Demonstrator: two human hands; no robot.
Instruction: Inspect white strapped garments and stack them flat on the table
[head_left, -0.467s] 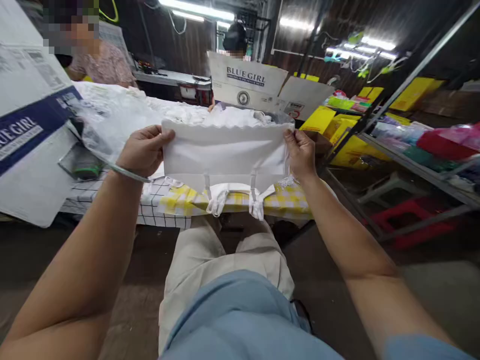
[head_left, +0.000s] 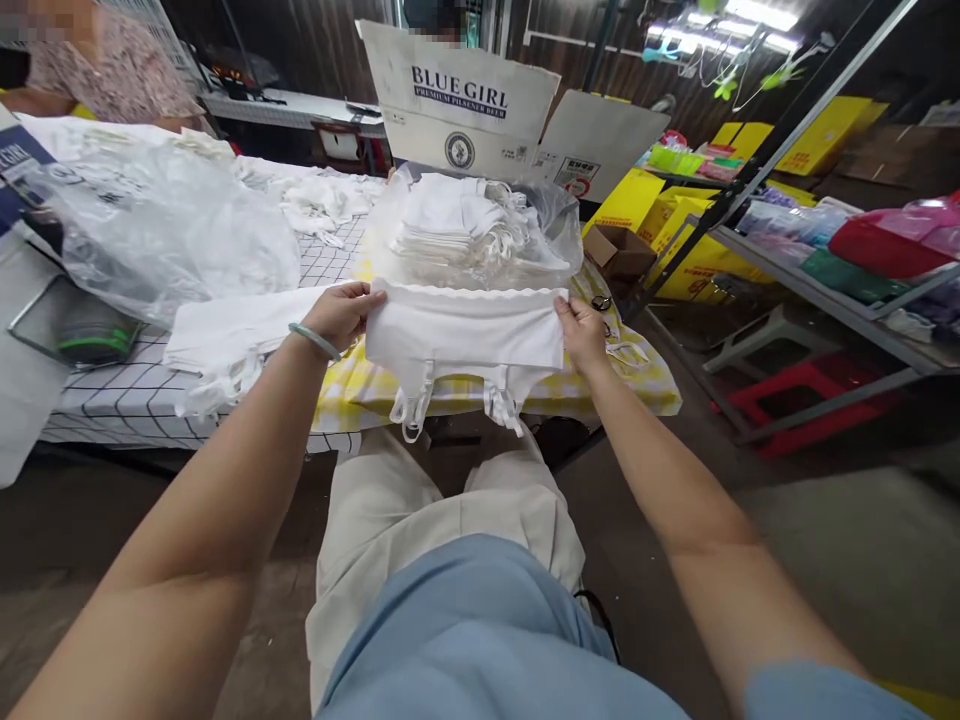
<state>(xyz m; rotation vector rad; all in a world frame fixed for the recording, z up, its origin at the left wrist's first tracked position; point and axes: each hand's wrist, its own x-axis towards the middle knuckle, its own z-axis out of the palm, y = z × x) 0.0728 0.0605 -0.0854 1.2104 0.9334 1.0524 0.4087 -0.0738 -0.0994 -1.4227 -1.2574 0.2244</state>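
A white camisole top (head_left: pixel 465 330) with thin straps is stretched between my two hands, its scalloped edge away from me and its straps hanging toward me over the table's front edge. My left hand (head_left: pixel 346 318) pinches its left corner. The opposite corner is pinched by my right hand (head_left: pixel 581 330). Just beyond lies a stack of folded white garments (head_left: pixel 457 225) on clear plastic. To the left of my left hand lie more flat white garments (head_left: pixel 225 330) with straps bunched toward me.
A clear plastic bag (head_left: pixel 180 220) lies at the left on the checked tablecloth (head_left: pixel 112 400). Behind the stack stands an open beer carton (head_left: pixel 457 110). A metal shelf (head_left: pixel 832 300) with bagged goods is at the right. Another person (head_left: pixel 120 60) is at the far left.
The camisole has moved lower and now lies closer to the tabletop, still held at both corners. My view has tilted down, bringing the stack and the left-hand garments into clearer sight.
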